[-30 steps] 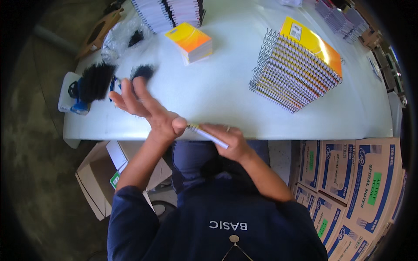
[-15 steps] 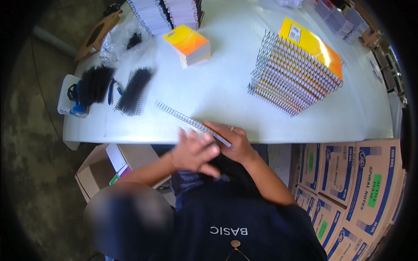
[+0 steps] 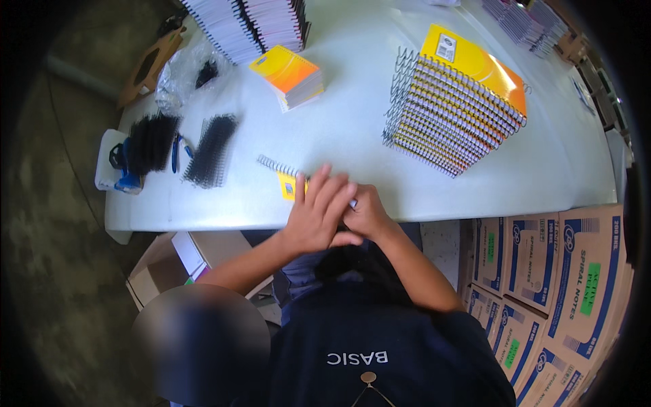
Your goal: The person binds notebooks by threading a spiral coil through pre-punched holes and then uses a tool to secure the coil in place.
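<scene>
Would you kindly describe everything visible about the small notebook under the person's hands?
The small notebook lies flat near the front edge of the white table. Only a yellow cover corner with a small dark printed patch shows, plus a silver wire spiral binding that sticks out toward the upper left. The left hand lies spread over most of it and the right hand presses in beside it, so the rest is hidden. It sits apart from the black binding coils to its left.
</scene>
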Demonstrator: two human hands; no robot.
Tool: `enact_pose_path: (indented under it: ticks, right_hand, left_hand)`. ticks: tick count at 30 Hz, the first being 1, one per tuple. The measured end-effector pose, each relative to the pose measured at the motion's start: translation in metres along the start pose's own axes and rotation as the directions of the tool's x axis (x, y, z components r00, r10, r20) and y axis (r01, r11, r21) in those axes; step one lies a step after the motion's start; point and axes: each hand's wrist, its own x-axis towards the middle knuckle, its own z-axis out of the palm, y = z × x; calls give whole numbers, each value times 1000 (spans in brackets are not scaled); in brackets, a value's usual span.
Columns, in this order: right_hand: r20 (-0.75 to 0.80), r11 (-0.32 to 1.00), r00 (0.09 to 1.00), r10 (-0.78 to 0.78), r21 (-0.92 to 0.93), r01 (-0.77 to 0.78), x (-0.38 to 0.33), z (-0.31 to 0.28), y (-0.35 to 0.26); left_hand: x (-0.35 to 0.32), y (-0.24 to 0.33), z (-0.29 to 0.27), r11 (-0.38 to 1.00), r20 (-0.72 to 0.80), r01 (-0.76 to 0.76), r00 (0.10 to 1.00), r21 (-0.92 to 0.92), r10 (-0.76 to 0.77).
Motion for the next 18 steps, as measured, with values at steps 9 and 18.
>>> enact_pose_path:
  ticks: [9,18]
  right_hand:
    - [-119,978,977,180,132,-164,8,-9,-4]
    - [41,929,962,271,248,-273,10,-17,-8]
  left_hand:
    - [66,-6,-76,999,196,8,981,-42,0]
    - [89,-13,-88,967,374,111,927,-230,-18]
